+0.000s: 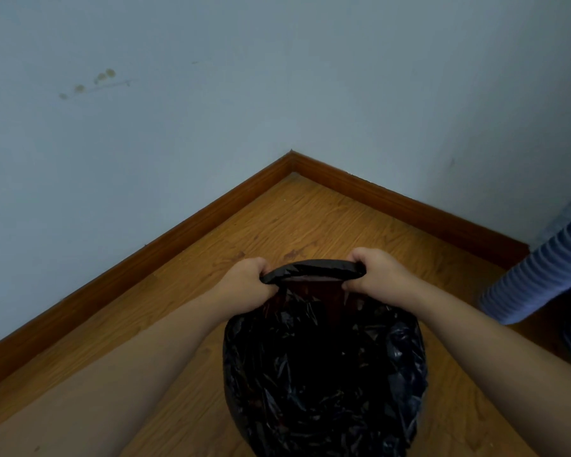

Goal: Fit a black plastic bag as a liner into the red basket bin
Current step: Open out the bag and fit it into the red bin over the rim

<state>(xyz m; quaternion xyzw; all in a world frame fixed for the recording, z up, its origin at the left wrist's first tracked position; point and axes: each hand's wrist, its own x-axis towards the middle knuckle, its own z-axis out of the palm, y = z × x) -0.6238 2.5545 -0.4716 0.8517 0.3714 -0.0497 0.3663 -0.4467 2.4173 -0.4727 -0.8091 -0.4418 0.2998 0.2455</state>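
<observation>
One black bag, one red bin, bag rim clamped in left hand, right hand

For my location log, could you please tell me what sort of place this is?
Most likely the corner of a room in a home: a wood-look floor, a brown skirting board and plain bluish walls meet there. The left hand and right hand grip the edge of the black bag.

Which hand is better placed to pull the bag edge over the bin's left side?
Left, probably: the left hand grips the black plastic bag at its edge's left end, nearest that side of the red basket bin; the right hand grips the opposite end.
</observation>
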